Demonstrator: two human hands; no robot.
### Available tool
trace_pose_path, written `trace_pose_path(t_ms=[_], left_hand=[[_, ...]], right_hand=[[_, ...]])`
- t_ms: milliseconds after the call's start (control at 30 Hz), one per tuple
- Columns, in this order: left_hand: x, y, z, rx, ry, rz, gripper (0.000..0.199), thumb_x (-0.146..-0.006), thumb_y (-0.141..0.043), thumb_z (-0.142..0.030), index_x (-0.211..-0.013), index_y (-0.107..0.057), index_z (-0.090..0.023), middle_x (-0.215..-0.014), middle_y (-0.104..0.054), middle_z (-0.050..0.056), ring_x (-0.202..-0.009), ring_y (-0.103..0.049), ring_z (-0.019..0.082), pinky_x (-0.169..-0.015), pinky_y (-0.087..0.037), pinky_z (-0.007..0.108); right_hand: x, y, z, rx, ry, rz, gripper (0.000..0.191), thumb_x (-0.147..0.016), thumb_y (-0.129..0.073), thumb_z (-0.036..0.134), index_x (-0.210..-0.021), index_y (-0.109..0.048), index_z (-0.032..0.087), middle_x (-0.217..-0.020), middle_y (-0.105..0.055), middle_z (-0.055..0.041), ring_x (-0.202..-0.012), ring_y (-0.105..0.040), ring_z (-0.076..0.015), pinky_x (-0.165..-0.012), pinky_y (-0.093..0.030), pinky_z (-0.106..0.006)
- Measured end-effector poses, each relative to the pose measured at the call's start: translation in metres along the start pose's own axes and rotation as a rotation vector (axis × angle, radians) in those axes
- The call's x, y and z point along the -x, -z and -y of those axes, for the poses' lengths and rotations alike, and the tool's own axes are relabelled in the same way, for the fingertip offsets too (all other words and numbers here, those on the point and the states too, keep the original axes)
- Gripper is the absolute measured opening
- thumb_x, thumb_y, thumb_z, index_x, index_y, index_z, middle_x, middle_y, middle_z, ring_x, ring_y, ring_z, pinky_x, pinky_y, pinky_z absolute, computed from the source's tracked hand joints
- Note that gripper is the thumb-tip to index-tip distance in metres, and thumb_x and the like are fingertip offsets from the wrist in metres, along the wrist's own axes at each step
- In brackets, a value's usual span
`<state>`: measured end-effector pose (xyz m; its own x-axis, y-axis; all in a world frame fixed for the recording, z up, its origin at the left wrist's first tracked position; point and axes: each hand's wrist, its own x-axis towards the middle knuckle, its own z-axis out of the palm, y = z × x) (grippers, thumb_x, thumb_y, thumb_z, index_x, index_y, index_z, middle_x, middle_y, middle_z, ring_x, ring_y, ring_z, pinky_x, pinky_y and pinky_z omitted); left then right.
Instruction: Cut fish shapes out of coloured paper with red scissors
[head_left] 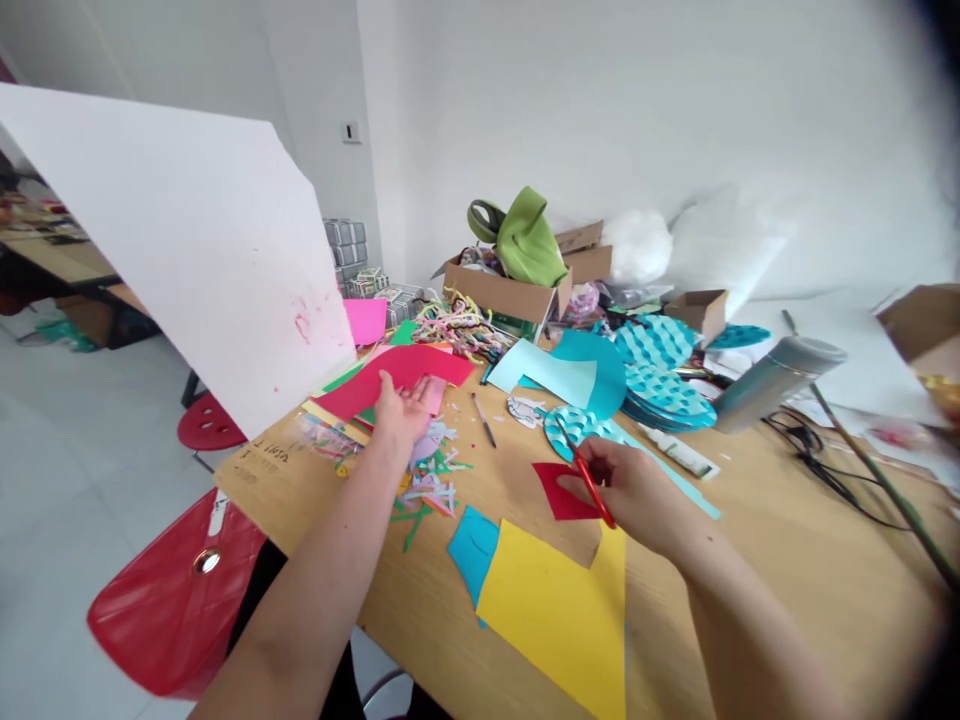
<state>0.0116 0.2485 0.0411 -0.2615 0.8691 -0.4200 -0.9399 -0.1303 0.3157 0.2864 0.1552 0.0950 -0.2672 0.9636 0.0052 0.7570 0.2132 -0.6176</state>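
My right hand (pixel 626 490) is wrapped round red-handled scissors (pixel 592 485), their blades pointing away toward a round turquoise paper piece (pixel 570 430). A small dark-red piece of paper (pixel 551 490) lies under or between its fingers; I cannot tell if it is gripped. On the left, my left hand (pixel 405 405) is palm up with fingers stretched, at the edge of a large red sheet (pixel 360 385). Thin coloured paper strips (pixel 435 480) are scattered just below it. Nearest me lie a yellow sheet (pixel 555 610) and a blue paper piece (pixel 476 550).
A pen (pixel 484 420), a white glue tube (pixel 679 452) and stacked turquoise scalloped discs (pixel 667 395) lie on the table. A grey bottle (pixel 780 380) leans at right near a black cable (pixel 810 460). A big white board (pixel 187 240) rises at left. Cardboard box (pixel 502 290) behind.
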Motion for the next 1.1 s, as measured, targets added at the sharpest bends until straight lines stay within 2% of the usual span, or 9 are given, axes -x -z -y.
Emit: trace_pose_path(t_ms=[100,200,267,400,500,600,700,900,1100], left_hand=[[-0.003,0.009,-0.003,-0.137,0.065,-0.022,0.059,-0.079,-0.056,-0.052,-0.123,-0.037,-0.017,-0.105,-0.058,0.015,-0.097,-0.062,0.022,-0.073,-0.057,0.031],[0.014,0.020,0.011,-0.296,0.153,0.092,0.042,-0.082,-0.058,-0.040,-0.112,-0.048,-0.013,-0.095,-0.061,0.014,-0.091,-0.064,0.021,-0.077,-0.055,0.032],[0.034,0.027,0.024,-0.503,0.187,0.260,0.022,-0.080,-0.061,-0.023,-0.098,-0.057,-0.012,-0.086,-0.063,0.010,-0.082,-0.065,0.017,-0.077,-0.053,0.029],[0.070,0.039,0.052,-1.171,0.271,0.804,0.026,-0.066,-0.073,-0.020,-0.090,-0.066,-0.014,-0.084,-0.067,0.008,-0.074,-0.062,0.016,-0.072,-0.049,0.029],[0.083,0.049,0.065,-1.600,0.123,1.072,0.025,-0.054,-0.077,-0.015,-0.077,-0.067,-0.020,-0.075,-0.065,0.004,-0.073,-0.058,0.019,-0.073,-0.045,0.030],[0.085,0.057,0.072,-1.827,-0.189,1.144,0.029,-0.047,-0.075,-0.005,-0.068,-0.063,-0.022,-0.075,-0.060,0.003,-0.082,-0.055,0.023,-0.079,-0.040,0.031],[0.084,0.057,0.075,-1.923,-0.294,1.202,0.029,-0.048,-0.072,-0.003,-0.063,-0.057,-0.022,-0.072,-0.056,0.002,-0.081,-0.052,0.023,-0.078,-0.037,0.030],[0.085,0.048,0.078,-2.053,-0.232,1.239,0.033,-0.044,-0.076,-0.006,-0.054,-0.049,-0.022,-0.059,-0.049,-0.002,-0.066,-0.047,0.018,-0.066,-0.033,0.027],[0.079,0.053,0.082,-2.010,-0.076,1.215,0.015,-0.055,-0.065,-0.011,-0.057,-0.053,-0.020,-0.056,-0.049,-0.003,-0.057,-0.042,0.013,-0.054,-0.027,0.023]], right_hand=[[0.003,0.007,-0.001,0.043,-0.023,0.015,0.011,-0.066,-0.057,0.025,-0.065,-0.047,0.021,-0.057,-0.054,0.0006,-0.052,-0.045,-0.0134,-0.046,-0.030,-0.023],[0.007,0.010,-0.010,0.021,-0.030,0.038,0.012,-0.066,-0.060,0.026,-0.066,-0.049,0.020,-0.059,-0.056,0.0006,-0.053,-0.047,-0.0130,-0.045,-0.030,-0.022],[0.013,0.011,-0.020,-0.040,-0.062,0.069,0.016,-0.067,-0.061,0.030,-0.065,-0.049,0.020,-0.057,-0.055,0.0016,-0.051,-0.047,-0.0123,-0.044,-0.031,-0.022],[0.037,0.014,-0.044,-0.056,-0.190,0.157,0.018,-0.067,-0.062,0.032,-0.064,-0.050,0.019,-0.054,-0.056,0.0020,-0.048,-0.048,-0.0118,-0.043,-0.032,-0.022],[0.062,0.015,-0.062,0.002,-0.268,0.219,0.018,-0.068,-0.061,0.032,-0.064,-0.052,0.018,-0.056,-0.058,0.0007,-0.050,-0.049,-0.0125,-0.043,-0.033,-0.022],[0.081,0.010,-0.077,0.053,-0.325,0.216,0.016,-0.070,-0.060,0.032,-0.065,-0.053,0.018,-0.058,-0.060,-0.0009,-0.052,-0.050,-0.0133,-0.045,-0.033,-0.022],[0.089,0.001,-0.086,0.123,-0.362,0.204,0.013,-0.071,-0.059,0.030,-0.066,-0.054,0.018,-0.062,-0.063,-0.0033,-0.054,-0.053,-0.0151,-0.045,-0.032,-0.023],[0.086,-0.005,-0.083,0.288,-0.408,0.136,0.019,-0.074,-0.056,0.036,-0.064,-0.051,0.021,-0.064,-0.064,-0.0064,-0.056,-0.055,-0.0186,-0.047,-0.031,-0.026],[0.089,0.000,-0.079,0.328,-0.399,0.027,0.034,-0.075,-0.054,0.053,-0.063,-0.047,0.022,-0.060,-0.063,-0.0057,-0.052,-0.052,-0.0182,-0.048,-0.029,-0.026]])
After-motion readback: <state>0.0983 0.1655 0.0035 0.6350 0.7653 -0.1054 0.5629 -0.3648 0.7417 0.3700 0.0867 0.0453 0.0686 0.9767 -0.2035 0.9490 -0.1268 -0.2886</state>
